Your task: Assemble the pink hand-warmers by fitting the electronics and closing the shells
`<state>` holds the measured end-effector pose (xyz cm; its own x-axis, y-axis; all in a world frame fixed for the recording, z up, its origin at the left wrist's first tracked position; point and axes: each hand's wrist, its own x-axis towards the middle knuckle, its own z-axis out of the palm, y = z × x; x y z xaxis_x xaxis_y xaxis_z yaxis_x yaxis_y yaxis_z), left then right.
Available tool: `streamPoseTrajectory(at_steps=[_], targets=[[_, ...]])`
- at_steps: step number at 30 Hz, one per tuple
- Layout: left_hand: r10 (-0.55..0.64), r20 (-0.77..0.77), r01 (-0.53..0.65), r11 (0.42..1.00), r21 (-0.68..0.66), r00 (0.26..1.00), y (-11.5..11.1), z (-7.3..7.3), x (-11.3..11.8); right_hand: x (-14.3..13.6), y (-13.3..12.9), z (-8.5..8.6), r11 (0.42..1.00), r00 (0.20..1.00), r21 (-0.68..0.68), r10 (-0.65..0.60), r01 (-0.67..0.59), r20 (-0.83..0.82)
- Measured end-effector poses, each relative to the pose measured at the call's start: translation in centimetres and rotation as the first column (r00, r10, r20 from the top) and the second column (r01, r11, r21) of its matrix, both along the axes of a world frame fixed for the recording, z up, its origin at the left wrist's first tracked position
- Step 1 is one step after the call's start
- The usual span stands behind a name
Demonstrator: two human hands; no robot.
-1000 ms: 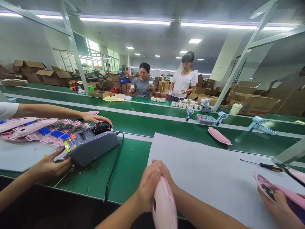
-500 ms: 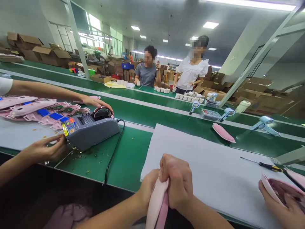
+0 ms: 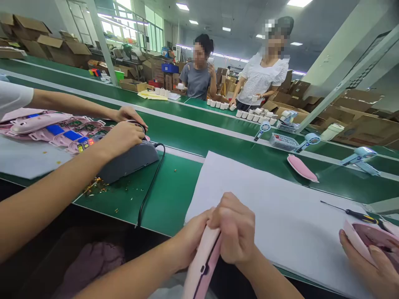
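My left hand (image 3: 197, 232) is closed on a pink plastic casing (image 3: 202, 259), which stands tilted on edge above the bench's front edge. From the other side my right hand (image 3: 236, 228) grips the casing's upper end, its fingers folded over it. A dark seam with a small dark opening runs along the narrow side facing me. The upper end of the casing is hidden by my fingers. Just beyond both hands lies a white sheet (image 3: 249, 187) on the green bench.
Left, a co-worker's hands (image 3: 126, 135) are at a grey tape dispenser (image 3: 134, 162) with a black cable. Pink shells (image 3: 42, 122) lie behind. At right, another person's hand (image 3: 368, 265) holds an open pink shell near a screwdriver (image 3: 363, 215). A pink casing (image 3: 302, 168) lies beyond the sheet.
The casing in my hands has turned, showing its seam and dark opening. At left, the co-worker's nearer hand has moved from the dispenser's front to its tape roll. My view has shifted slightly.
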<state>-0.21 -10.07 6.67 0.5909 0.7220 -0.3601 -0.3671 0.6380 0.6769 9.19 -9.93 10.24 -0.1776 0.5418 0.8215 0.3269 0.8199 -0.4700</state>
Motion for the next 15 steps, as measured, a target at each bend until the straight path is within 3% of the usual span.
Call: streamPoseTrajectory(at_steps=[4,8,12,15], targets=[[0.113,0.057,-0.118,0.988,0.099,0.992,-1.4,1.8,-0.7,-0.2,-0.3,-1.5,0.997,0.986,-0.069,-0.041,0.031,-0.159],[0.183,0.081,-0.194,0.969,0.153,0.98,-1.7,2.7,-0.6,-1.2,0.0,-1.6,0.993,0.962,-0.117,-0.03,-0.002,-0.272],[0.236,0.023,-0.237,0.96,0.147,0.971,-0.4,1.7,-0.3,-1.7,1.4,-1.3,0.98,0.957,-0.197,-0.058,0.001,-0.283],[0.169,-0.089,-0.152,0.974,0.168,0.982,1.5,0.5,-1.1,-1.4,2.9,-1.6,0.966,0.966,-0.248,-0.128,0.071,-0.223]])
